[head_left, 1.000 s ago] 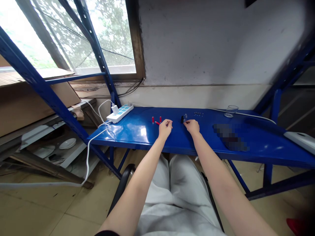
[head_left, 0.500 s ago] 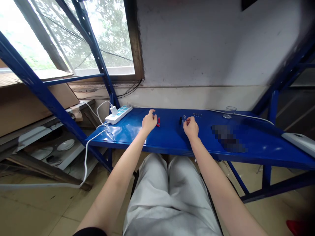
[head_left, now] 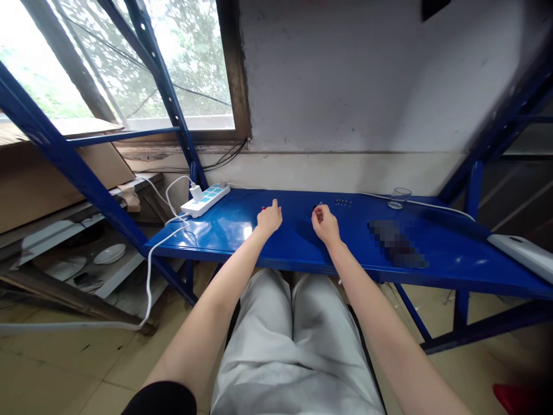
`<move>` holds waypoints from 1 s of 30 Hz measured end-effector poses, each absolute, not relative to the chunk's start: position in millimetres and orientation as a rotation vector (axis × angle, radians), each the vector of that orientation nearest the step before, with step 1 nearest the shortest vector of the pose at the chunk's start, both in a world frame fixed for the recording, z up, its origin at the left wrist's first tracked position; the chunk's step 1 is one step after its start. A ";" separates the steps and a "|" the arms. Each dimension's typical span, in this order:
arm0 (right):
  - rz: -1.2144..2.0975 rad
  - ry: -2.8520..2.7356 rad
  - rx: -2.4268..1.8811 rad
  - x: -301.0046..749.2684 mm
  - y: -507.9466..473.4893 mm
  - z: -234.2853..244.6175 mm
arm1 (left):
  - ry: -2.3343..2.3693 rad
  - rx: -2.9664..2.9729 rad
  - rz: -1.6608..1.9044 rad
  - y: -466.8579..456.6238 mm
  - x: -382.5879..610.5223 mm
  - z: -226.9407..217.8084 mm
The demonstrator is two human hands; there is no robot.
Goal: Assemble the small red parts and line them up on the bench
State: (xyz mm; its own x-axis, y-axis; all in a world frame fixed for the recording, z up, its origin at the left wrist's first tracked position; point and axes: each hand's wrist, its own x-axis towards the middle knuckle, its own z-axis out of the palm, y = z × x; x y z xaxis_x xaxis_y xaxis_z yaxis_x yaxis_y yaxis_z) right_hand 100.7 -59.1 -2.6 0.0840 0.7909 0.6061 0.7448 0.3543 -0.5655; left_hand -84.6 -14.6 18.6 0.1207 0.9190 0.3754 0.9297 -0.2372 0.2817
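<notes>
My left hand [head_left: 269,219] is over the left-middle part of the blue table [head_left: 294,248], index finger stretched forward and the other fingers curled. A small red object [head_left: 262,208] peeks out at its left edge and appears held; most of it is hidden. My right hand [head_left: 325,225] has thumb and fingertips pinched together, close above the table. Whatever lies between them is too small to make out. A small dark piece [head_left: 317,206] shows just beyond those fingertips. Several tiny pieces [head_left: 344,202] lie in rows to the right of this hand.
A white power strip [head_left: 205,200] with a plug and cables sits at the table's left end. Toward the right are a clear glass [head_left: 399,198], a blurred dark item [head_left: 395,243] and a white object [head_left: 522,253] at the edge. Blue shelf posts rise at both sides.
My left hand has shifted right over where the red object lay; that object now shows at the hand's left side. My right hand has moved slightly left, over the small dark and clear pieces.
</notes>
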 end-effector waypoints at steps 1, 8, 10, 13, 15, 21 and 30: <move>0.066 -1.659 -1.384 100.8 -58.6 -3.1 | -1.939 -2.340 -0.728 -14.3 -83.5 18.3; 0.085 -1.655 -1.275 102.7 -55.2 -7.3 | -2.021 -2.328 -0.551 -14.0 -78.1 21.2; 0.077 -1.653 -1.265 103.1 -54.6 -7.9 | -2.023 -2.336 -0.540 -11.8 -77.9 20.6; 0.063 -1.652 -1.264 103.4 -54.2 -8.1 | -2.022 -2.346 -0.578 -7.6 -78.7 19.2; 0.062 -1.659 -1.263 103.3 -54.4 -7.8 | -2.018 -2.366 -0.652 -5.0 -79.8 18.9; 0.050 -1.665 -1.258 102.0 -54.6 -7.9 | -1.969 -2.448 -1.396 -4.0 -77.9 14.1; 0.037 -1.747 -1.274 97.3 -59.0 -4.3 | -1.631 -2.486 -2.608 -24.2 -68.4 -5.0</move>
